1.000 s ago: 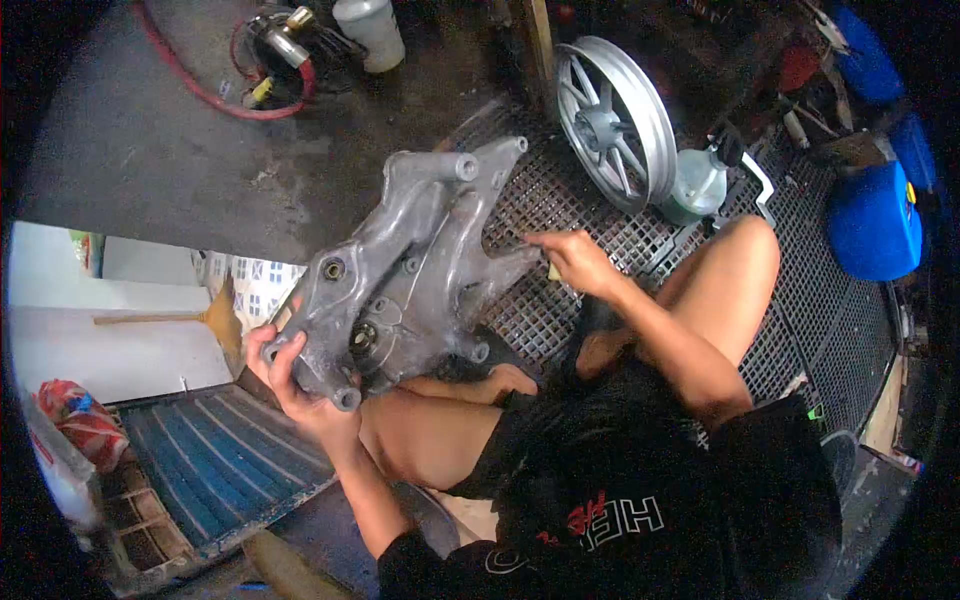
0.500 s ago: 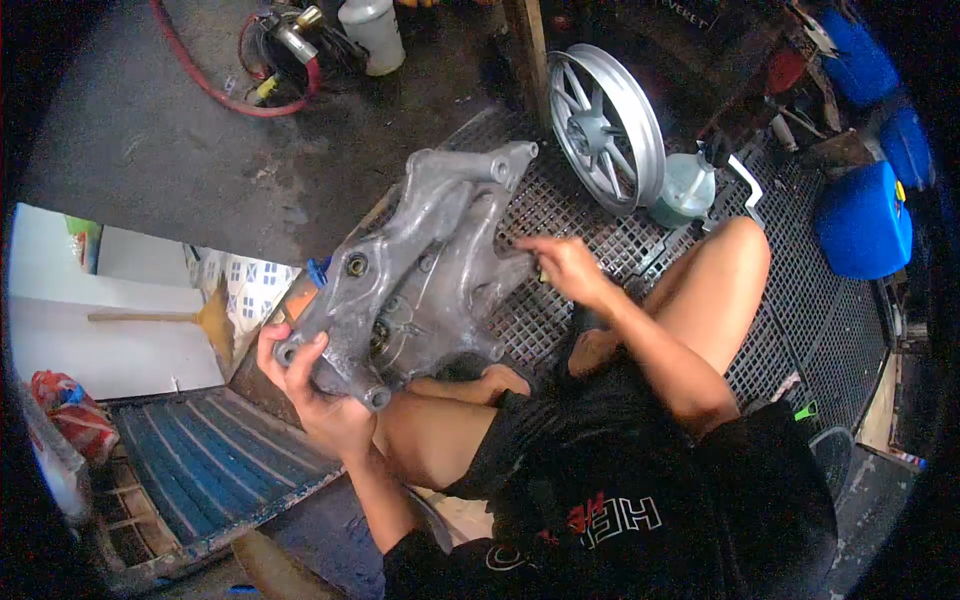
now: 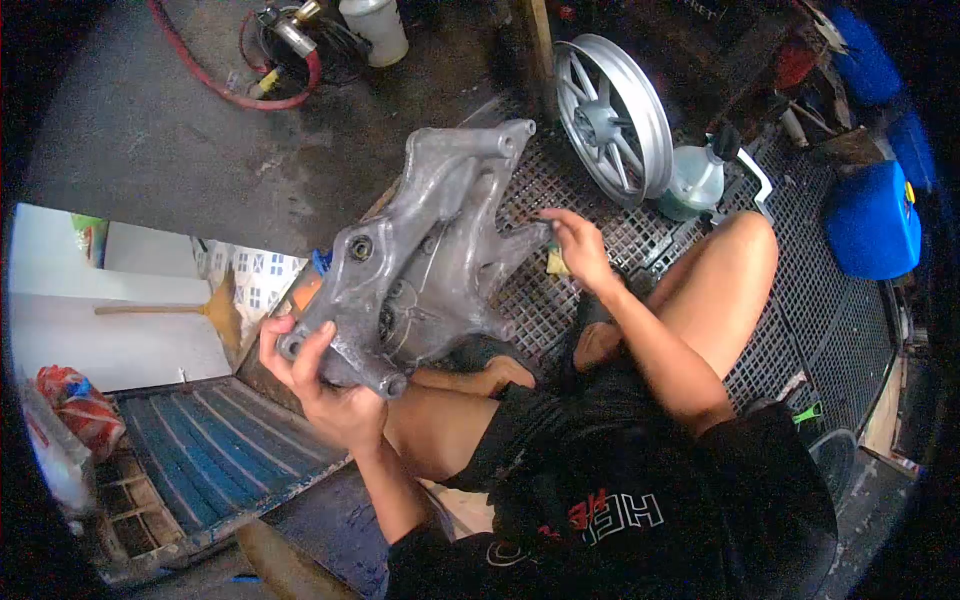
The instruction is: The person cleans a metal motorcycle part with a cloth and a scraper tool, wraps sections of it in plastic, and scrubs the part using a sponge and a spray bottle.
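My left hand (image 3: pixel 335 395) grips the lower left end of a large grey metal casting (image 3: pixel 430 240), which looks like a scooter engine case, with the thumb on top and fingers around its boss. The casting is held tilted above my lap, its ribbed hollow side and round bores showing. My right hand (image 3: pixel 585 250) is at the casting's right-hand arm, fingers pinched together. A small dark bit shows at those fingertips; what it is I cannot make out. Just under the right hand a small yellowish piece (image 3: pixel 557 262) shows against the grating.
A silver spoked wheel rim (image 3: pixel 655 120) stands on the black plastic grating (image 3: pixel 840 330), beside a translucent jug (image 3: pixel 690 185). Blue jerrycans (image 3: pixel 870 225) are on the right. A red hose (image 3: pixel 230 98) lies at upper left, a broom (image 3: pixel 220 315) and blue ridged panel (image 3: pixel 200 450) at left.
My right hand has shifted slightly up and to the right along the casting's edge, its fingers now drawn together. The casting has turned a little in my left hand, which keeps its grip.
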### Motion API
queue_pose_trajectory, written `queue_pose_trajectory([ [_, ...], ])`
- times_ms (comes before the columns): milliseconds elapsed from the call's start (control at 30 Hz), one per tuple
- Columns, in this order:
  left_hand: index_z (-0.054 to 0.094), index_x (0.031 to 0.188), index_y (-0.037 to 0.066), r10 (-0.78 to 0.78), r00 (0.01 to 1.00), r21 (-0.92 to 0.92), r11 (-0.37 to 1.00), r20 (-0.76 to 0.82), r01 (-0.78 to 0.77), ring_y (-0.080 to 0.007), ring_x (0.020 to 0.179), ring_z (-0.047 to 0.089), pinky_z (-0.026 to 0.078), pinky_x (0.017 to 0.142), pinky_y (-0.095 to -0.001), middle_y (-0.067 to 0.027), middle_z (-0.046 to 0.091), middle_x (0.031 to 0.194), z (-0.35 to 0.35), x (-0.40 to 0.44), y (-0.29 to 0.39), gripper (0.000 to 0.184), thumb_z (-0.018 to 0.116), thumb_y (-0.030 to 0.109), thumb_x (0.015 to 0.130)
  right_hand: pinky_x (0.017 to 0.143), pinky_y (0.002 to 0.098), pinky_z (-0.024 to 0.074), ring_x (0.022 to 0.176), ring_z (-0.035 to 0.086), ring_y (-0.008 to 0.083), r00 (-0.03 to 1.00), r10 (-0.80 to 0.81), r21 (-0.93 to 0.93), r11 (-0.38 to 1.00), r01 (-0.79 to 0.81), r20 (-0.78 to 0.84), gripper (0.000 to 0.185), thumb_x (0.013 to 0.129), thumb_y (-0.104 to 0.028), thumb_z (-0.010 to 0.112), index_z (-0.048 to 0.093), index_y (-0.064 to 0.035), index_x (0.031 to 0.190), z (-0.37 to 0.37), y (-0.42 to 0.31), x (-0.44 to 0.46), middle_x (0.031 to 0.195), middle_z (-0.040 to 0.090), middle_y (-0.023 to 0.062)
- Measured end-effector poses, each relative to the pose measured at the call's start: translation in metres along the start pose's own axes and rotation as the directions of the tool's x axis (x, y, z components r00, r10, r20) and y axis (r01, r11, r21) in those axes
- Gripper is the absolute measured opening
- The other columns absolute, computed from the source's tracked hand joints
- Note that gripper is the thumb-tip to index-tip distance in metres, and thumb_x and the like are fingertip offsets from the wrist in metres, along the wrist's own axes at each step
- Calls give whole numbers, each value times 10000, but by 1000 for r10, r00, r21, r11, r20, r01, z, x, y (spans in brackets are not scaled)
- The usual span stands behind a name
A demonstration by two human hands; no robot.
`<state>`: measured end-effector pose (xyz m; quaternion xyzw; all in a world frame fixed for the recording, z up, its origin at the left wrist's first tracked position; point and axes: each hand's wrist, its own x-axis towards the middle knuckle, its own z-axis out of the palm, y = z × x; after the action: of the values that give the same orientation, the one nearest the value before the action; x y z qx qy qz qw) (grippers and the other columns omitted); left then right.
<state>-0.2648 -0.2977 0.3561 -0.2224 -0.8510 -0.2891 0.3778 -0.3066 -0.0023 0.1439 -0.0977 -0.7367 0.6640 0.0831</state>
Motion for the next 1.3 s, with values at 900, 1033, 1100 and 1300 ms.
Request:
queue_pose_trajectory([
  [900, 534, 1190, 126, -2, 999, 41, 999, -40, 4, -363, 1254, 408, 305, 1066, -489, -168, 447, 1263, 4, -17, 15, 574, 785, 114, 674, 787, 476, 600, 885, 646, 329, 766, 603, 954, 29, -298, 221, 224, 998, -31, 346, 472, 31, 1172, 32, -2, 19, 1073, 589, 216],
  [1033, 527, 1191, 124, 26, 999, 85, 996, -30, -24, -371, 1245, 409, 304, 1057, -501, -166, 452, 1252, 3, -18, 16, 587, 800, 168, 673, 741, 451, 596, 830, 664, 333, 679, 728, 835, 311, -454, 98, 202, 994, -53, 377, 463, 6, 1167, 40, -36, -2, 1042, 613, 223],
  [1100, 521, 1188, 121, 6, 998, 66, 998, -59, -2, -382, 1228, 412, 309, 1046, -513, -174, 451, 1242, 7, -20, 15, 604, 816, 218, 670, 708, 448, 587, 747, 639, 297, 705, 698, 869, 268, -415, 121, 196, 994, -58, 381, 493, 3, 1143, 39, -1, 8, 1026, 615, 208],
  [1300, 520, 1189, 143, 15, 1000, 53, 998, -3, -15, -387, 1216, 420, 326, 1033, -513, -186, 445, 1248, 1, -22, 17, 607, 828, 207, 671, 761, 441, 531, 785, 666, 286, 974, 185, 377, 918, -123, -133, 287, 950, -60, 455, 625, 9, 1170, 10, 38, 29, 1041, 679, 166],
])
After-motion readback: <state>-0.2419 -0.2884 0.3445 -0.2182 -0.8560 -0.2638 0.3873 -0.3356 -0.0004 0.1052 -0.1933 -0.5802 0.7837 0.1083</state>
